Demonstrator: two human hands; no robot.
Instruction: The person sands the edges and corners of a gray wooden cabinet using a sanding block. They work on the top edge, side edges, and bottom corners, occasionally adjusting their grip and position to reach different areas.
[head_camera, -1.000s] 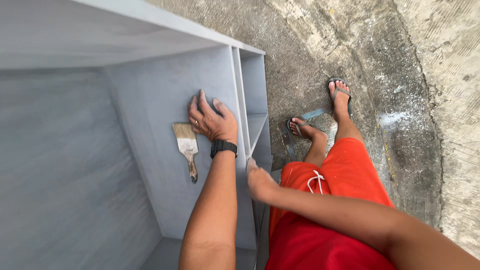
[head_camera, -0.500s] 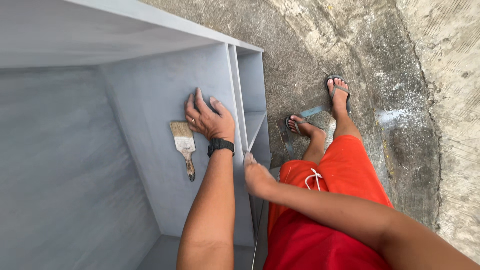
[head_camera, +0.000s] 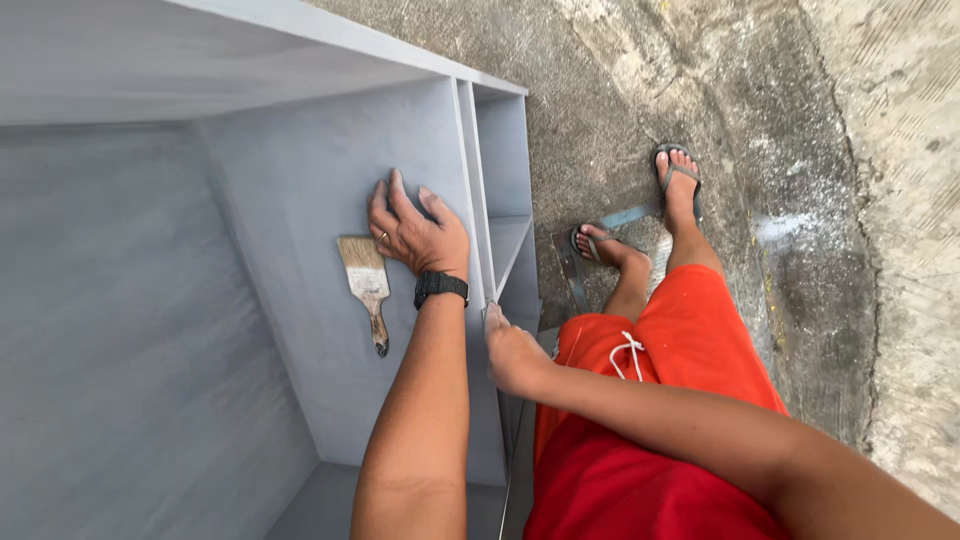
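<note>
Left hand (head_camera: 420, 232) unmoved, flat on grey panel (head_camera: 300, 200), right hand (head_camera: 512, 352) gripping edge

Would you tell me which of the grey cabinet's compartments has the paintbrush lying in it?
The wide compartment, left of the upright divider. The paintbrush lies there beside the left hand; the narrow shelved compartment on the right holds none.

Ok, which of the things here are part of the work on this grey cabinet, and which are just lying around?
In the work:
- grey cabinet, left hand flat on its inner panel
- divider edge, right hand gripping it
- paintbrush, lying on the panel beside the left hand

Just lying about:
- flat strip on the concrete ground, by the sandalled feet
</note>
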